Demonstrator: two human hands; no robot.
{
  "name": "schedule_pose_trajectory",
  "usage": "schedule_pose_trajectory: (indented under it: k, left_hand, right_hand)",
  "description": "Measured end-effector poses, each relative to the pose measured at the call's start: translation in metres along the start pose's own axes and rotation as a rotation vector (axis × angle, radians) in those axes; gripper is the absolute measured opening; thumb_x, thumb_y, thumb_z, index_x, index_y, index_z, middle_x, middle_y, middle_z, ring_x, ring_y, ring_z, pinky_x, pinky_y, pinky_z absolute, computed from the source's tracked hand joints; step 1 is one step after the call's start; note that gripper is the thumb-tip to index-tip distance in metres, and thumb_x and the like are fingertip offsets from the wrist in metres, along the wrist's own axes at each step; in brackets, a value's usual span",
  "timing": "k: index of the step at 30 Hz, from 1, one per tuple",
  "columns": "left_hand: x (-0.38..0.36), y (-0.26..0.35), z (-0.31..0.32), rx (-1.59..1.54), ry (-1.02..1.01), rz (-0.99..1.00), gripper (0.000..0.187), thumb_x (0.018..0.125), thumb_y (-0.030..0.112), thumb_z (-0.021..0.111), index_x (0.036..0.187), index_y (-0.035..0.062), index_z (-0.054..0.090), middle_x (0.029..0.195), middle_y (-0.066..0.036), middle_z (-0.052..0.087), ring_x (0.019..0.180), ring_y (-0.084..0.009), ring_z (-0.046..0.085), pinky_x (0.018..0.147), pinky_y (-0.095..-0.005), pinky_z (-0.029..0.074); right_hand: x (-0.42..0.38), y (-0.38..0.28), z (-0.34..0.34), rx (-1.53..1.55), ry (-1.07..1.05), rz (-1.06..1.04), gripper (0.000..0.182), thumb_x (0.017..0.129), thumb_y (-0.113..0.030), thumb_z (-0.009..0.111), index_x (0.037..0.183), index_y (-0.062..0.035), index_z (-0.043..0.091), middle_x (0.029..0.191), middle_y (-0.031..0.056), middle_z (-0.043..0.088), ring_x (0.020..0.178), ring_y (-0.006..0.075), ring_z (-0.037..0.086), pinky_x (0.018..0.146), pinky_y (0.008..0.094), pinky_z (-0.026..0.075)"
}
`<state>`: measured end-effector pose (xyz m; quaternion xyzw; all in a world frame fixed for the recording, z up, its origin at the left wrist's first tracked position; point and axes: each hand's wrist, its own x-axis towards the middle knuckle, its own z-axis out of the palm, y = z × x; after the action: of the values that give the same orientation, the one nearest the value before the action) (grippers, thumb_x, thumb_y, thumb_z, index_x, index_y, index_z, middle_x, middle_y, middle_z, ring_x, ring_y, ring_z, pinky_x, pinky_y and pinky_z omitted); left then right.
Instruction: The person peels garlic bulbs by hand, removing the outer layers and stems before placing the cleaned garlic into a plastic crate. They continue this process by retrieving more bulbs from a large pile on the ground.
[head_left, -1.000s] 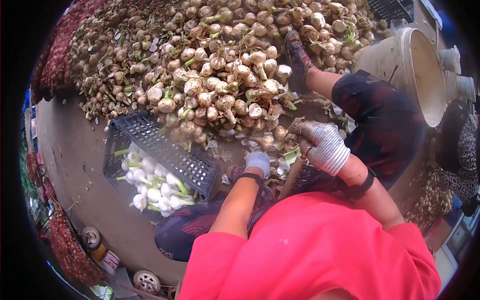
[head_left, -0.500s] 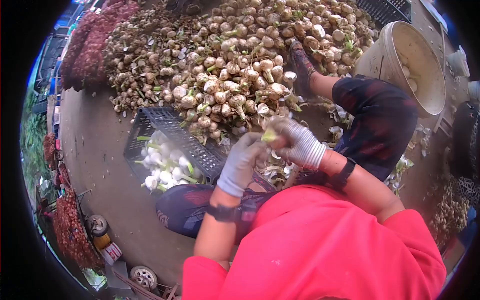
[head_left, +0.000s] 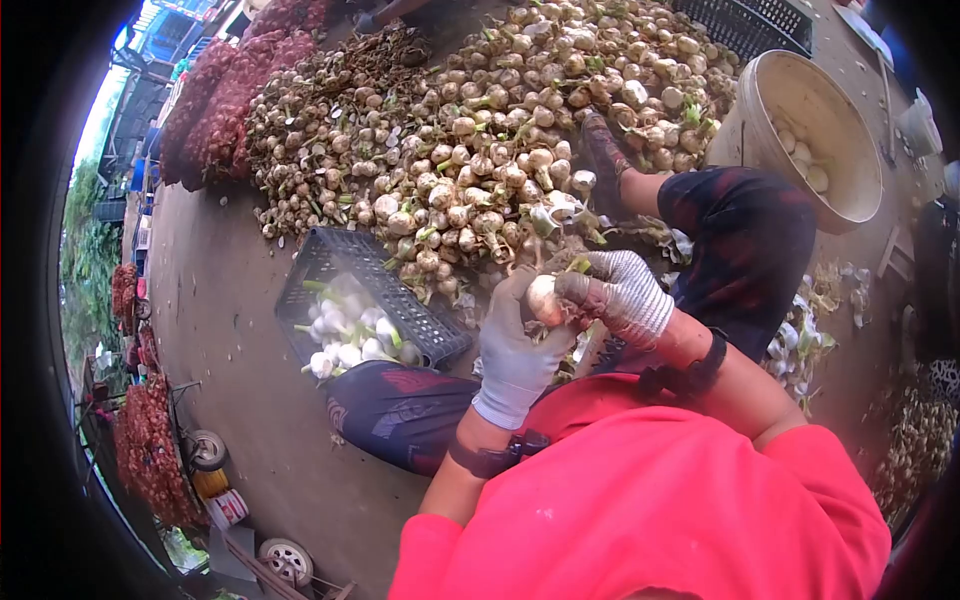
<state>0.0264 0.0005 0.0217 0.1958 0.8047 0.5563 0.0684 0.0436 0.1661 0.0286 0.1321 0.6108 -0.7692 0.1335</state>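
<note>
One round, off-white, dirt-marked bulb (head_left: 543,300) held betw. grey-white-gloved L hand (head_left: 515,352) & soiled, white-ribbed-gloved R hand (head_left: 630,292), just in front of bright red cloth shirt (head_left: 640,500). L fingers part-curled round bulb's side; R fingers bent nearly closed, thumb on bulb. Blk slotted plastic crate (head_left: 425,325), to L, holds clean white green-stemmed bulbs (head_left: 345,325). Big heap of brownish-white bulbs (head_left: 460,190) beyond hands. Cream plastic bucket (head_left: 732,140), to R, tilted, pale bulbs (head_left: 803,155) inside.

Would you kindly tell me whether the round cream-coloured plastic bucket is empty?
No, several pale rounded bulbs lie inside the round cream-coloured plastic bucket.
</note>
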Motion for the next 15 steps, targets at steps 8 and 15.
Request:
schedule_pose_trajectory:
  k: [8, 15]
  left_hand:
    - [-0.009, 0.000, -0.022, 0.164, 0.010, 0.263, 0.065, 0.058, 0.003, 0.078, 0.117, 0.0012, 0.053, 0.099, -0.017, 0.056, 0.086, -0.0317, 0.059, 0.073, -0.0365, 0.050]
    - [-0.012, 0.011, -0.042, -0.504, -0.177, -0.307, 0.045, 0.082, 0.017, 0.068, 0.121, 0.0002, 0.052, 0.106, -0.015, 0.062, 0.089, -0.0250, 0.065, 0.078, -0.0312, 0.053]
  right_hand:
    - [-0.013, -0.001, 0.001, -0.032, -0.181, 0.101, 0.024, 0.093, -0.024, 0.053, 0.093, -0.0027, 0.064, 0.067, -0.0008, 0.057, 0.057, 0.0062, 0.051, 0.048, 0.0220, 0.041]
    - [-0.016, 0.003, 0.010, -0.260, -0.251, -0.081, 0.015, 0.091, -0.009, 0.052, 0.098, -0.0019, 0.063, 0.068, 0.0006, 0.059, 0.057, 0.0075, 0.051, 0.050, 0.0244, 0.044]
